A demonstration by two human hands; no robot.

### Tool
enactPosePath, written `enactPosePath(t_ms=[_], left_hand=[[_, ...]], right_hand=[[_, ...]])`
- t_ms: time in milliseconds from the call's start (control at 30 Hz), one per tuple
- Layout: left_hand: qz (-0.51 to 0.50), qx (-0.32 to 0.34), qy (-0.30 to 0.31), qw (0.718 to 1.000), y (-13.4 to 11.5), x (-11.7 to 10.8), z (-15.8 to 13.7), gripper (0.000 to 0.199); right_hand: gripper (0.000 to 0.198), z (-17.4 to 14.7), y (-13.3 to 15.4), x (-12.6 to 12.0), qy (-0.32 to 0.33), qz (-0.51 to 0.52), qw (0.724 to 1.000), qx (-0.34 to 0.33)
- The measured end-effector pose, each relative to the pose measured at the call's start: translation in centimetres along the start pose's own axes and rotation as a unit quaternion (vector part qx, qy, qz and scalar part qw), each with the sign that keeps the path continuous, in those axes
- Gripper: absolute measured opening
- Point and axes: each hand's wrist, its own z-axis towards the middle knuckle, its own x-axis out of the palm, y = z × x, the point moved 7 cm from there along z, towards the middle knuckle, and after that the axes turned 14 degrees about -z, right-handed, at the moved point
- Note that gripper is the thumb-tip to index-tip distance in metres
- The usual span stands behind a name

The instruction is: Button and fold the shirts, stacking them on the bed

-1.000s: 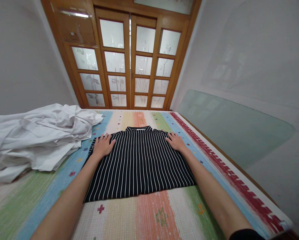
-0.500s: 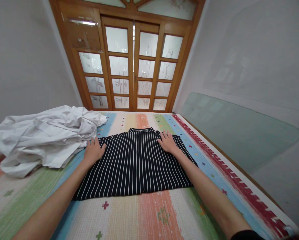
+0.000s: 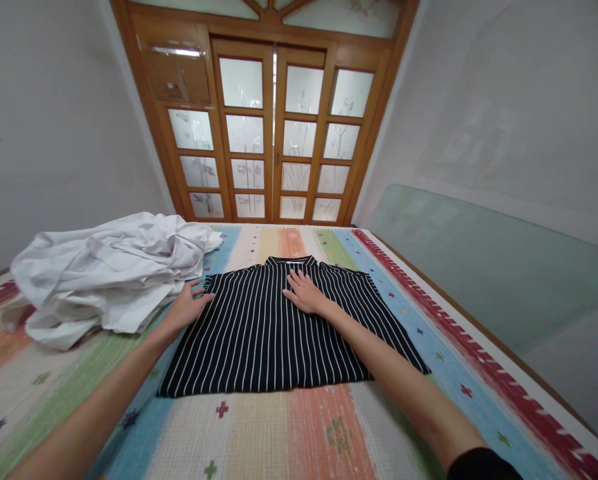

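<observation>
Your black white-striped cotton shirt (image 3: 283, 327) lies flat on the striped woven bed cover (image 3: 299, 433). Right hand (image 3: 303, 293) rests spread below its collar; left hand (image 3: 186, 308) rests flat at its left edge. The shirt is soft and limp, so take it by the edges.

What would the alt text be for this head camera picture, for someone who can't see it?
A person's two bare hands press flat on a black striped shirt spread on a colourful striped mat: the left hand at its left edge, the right hand near the collar. A heap of white cloth lies to the left, with wooden glazed doors behind.
</observation>
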Motion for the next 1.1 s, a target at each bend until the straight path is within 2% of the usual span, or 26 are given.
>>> enactPosePath(t_ms=[67, 133, 233, 367, 533, 633, 733, 800, 933, 1100], left_hand=[[-0.071, -0.059, 0.007, 0.996, 0.1, 0.0, -0.2, 0.064], [-0.099, -0.101, 0.004, 0.99, 0.1, -0.1, -0.7, 0.068], [-0.134, -0.134, 0.005, 0.982, 0.3, -0.3, -1.8, 0.076], [-0.172, -0.16, 0.053, 0.971, 1.2, -0.3, -3.7, 0.088], [-0.143, -0.139, 0.134, 0.971, 1.9, -0.6, -6.0, 0.102], [-0.075, -0.08, 0.163, 0.981, 2.0, -0.9, -7.0, 0.106], [0.002, 0.016, 0.143, 0.99, 2.0, -1.7, -7.6, 0.11], [0.041, 0.045, 0.13, 0.99, 2.4, -2.1, -7.8, 0.111], [0.08, 0.054, 0.115, 0.989, 3.2, -2.8, -8.0, 0.104], [0.088, 0.048, 0.095, 0.99, 3.3, -3.4, -8.1, 0.097]], right_hand=[[0.079, 0.1, 0.1, 0.0, 0.01, 0.015, 1.0, 0.007], [0.081, 0.0, 0.1, -0.1, 0.016, 0.026, 0.999, 0.013], [0.082, -0.1, 0.1, -0.2, 0.017, 0.03, 0.999, 0.016], [0.082, 0.1, -0.1, -0.2, 0.023, 0.022, 0.999, 0.016], [0.084, 0.9, -0.7, 0.0, 0.028, 0.01, 0.999, 0.018], [0.086, 1.7, -1.5, 0.1, 0.036, -0.001, 0.999, 0.032], [0.086, 2.8, -2.4, 0.1, 0.047, -0.012, 0.997, 0.053], [0.085, 3.5, -3.1, 0.2, 0.055, -0.019, 0.996, 0.066], [0.093, 4.9, -4.4, 0.2, 0.056, -0.017, 0.995, 0.085], [0.107, 6.5, -5.5, -0.5, 0.033, -0.014, 0.998, 0.059]])
